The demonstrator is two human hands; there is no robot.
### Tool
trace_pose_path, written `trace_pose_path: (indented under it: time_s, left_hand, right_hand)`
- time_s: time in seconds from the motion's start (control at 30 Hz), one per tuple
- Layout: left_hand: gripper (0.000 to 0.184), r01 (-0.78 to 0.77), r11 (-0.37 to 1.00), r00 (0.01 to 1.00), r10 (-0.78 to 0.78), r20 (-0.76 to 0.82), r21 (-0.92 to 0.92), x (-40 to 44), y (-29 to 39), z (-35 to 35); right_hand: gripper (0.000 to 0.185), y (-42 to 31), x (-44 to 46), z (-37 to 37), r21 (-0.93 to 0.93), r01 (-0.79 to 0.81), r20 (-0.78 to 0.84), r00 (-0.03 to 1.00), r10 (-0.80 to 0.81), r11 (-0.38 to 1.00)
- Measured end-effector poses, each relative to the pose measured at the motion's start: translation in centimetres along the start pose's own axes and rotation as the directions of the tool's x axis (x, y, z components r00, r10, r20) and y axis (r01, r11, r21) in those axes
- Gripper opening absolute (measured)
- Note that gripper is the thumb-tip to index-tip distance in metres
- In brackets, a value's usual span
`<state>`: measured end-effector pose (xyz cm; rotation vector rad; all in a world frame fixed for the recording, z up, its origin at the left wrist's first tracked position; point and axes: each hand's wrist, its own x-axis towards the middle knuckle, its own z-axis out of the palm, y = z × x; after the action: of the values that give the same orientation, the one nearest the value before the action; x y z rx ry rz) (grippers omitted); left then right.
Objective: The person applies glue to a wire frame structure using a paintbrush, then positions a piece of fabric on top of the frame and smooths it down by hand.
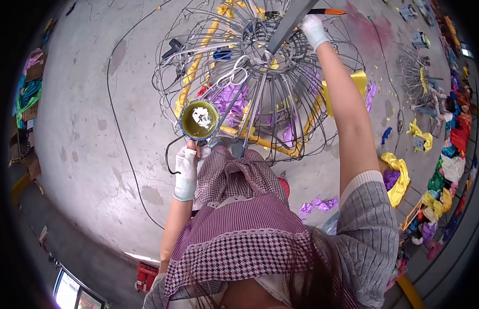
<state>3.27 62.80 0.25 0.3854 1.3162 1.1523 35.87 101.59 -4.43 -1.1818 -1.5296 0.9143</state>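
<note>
My left hand (187,167), in a white glove, is closed on a round pot (199,121) with a blue rim. Its olive-yellow inside holds a white lump, and a dark cord hangs beside it. My right hand (314,30), also gloved, reaches far forward by the grey post. Its fingers look closed on a slim tool with a black-and-orange handle (329,11); the post partly hides the tool's other end. Before me stands a large bulging wire frame (280,77), with yellow wrapped cloth (195,67) along some of its bars.
Purple cloth (231,100) lies under the frame, and a dark drill-like tool (172,49) is at its left. A black cable (115,103) crosses the floor. Yellow cloth (399,180) lies at right. Another person (440,105) sits farther off beside a smaller wire frame (414,77).
</note>
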Motion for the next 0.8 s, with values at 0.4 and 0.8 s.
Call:
trace_pose_path:
  time_s: [0.4, 0.8]
  left_hand:
    - [0.026, -0.019, 1.0, 0.999, 0.02, 0.031, -0.023, 0.4, 0.1, -1.0]
    - [0.028, -0.034, 0.996, 0.999, 0.037, 0.04, -0.078, 2.4, 1.3, -3.6]
  right_hand:
    - [0.017, -4.7, -2.5, -0.4, -0.099, -0.195, -0.206, 0.963, 0.172, 0.976]
    - [0.012, -17.2, -17.9, -0.2, 0.103, 0.195, -0.758, 0.65, -0.05, 0.975]
